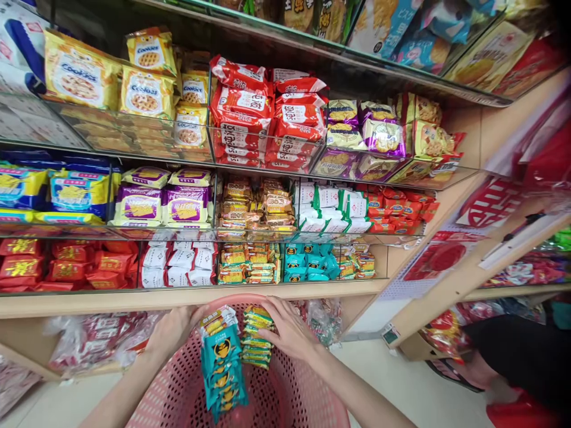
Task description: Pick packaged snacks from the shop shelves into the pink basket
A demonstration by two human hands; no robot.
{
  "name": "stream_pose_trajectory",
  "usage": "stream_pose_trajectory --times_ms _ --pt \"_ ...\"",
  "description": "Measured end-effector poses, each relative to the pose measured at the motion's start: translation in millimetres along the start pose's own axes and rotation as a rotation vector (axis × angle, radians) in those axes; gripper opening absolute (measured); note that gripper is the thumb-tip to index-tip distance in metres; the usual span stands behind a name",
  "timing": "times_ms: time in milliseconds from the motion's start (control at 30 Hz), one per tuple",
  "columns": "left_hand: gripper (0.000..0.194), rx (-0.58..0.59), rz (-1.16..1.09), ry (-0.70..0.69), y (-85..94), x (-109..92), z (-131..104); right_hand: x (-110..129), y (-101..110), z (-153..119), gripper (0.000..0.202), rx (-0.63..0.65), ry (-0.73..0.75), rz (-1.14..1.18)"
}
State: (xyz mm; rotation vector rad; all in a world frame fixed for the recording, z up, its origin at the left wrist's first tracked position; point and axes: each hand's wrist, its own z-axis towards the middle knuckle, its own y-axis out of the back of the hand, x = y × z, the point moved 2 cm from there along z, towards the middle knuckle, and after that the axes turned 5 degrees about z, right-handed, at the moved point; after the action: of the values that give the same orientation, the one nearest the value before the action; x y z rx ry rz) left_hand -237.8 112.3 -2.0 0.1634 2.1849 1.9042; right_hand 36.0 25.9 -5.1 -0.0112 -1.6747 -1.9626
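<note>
A pink perforated plastic basket (312, 380) stands below the shelf front. My left hand (173, 327) is closed at its left rim, fingertips partly hidden beside some white and orange snack packets (216, 321). Several teal snack packets (223, 368) lie in an overlapping row down the basket's inside. To their right runs a row of yellow-green snack packets (257, 339). My right hand (289, 330) curves around the right edge of that yellow-green row, with fingers and thumb against the packets.
Glass-fronted shelves hold red packs (243, 101), cookie packs (147, 92), white-green packs (330, 205) and teal packs (307, 261) in compartments. A wooden shelf edge (134, 300) runs just behind the basket. Bagged goods (102, 339) sit underneath. A person in dark clothing (521, 351) is at the right.
</note>
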Motion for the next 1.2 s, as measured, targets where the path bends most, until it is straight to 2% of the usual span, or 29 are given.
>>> stream_pose_trajectory --times_ms 167,433,667,867,967,1067,1200 --pt "0.046 -0.018 0.006 -0.019 -3.0 2.8 1.8 -1.4 1.2 -3.5 0.057 -0.043 0.003 0.016" --pt "0.047 -0.029 -0.010 0.029 0.6 1.0 -2.1 -6.6 -3.1 -4.9 0.049 -0.122 -0.032 0.093" --pt "0.049 -0.033 0.013 0.000 -3.5 4.3 -3.9 -11.3 -10.9 -7.2 0.046 -0.183 -0.067 0.190" --pt "0.050 -0.029 -0.043 0.005 -4.2 6.5 -2.3 -25.5 -11.9 -8.2 0.042 -0.406 -0.232 0.308" --pt "0.049 -0.026 -0.048 0.008 -4.7 6.8 -1.9 -31.9 -15.9 -7.8 0.045 -0.477 -0.335 0.331" --pt "0.047 -0.040 -0.054 0.010 -5.4 9.6 -3.7 -32.3 -20.0 -6.1 0.048 -0.437 -0.397 0.349" --pt "0.045 -0.053 -0.063 0.029 -2.0 16.4 -11.2 -23.6 -22.2 -3.3 0.050 -0.293 -0.437 0.320"
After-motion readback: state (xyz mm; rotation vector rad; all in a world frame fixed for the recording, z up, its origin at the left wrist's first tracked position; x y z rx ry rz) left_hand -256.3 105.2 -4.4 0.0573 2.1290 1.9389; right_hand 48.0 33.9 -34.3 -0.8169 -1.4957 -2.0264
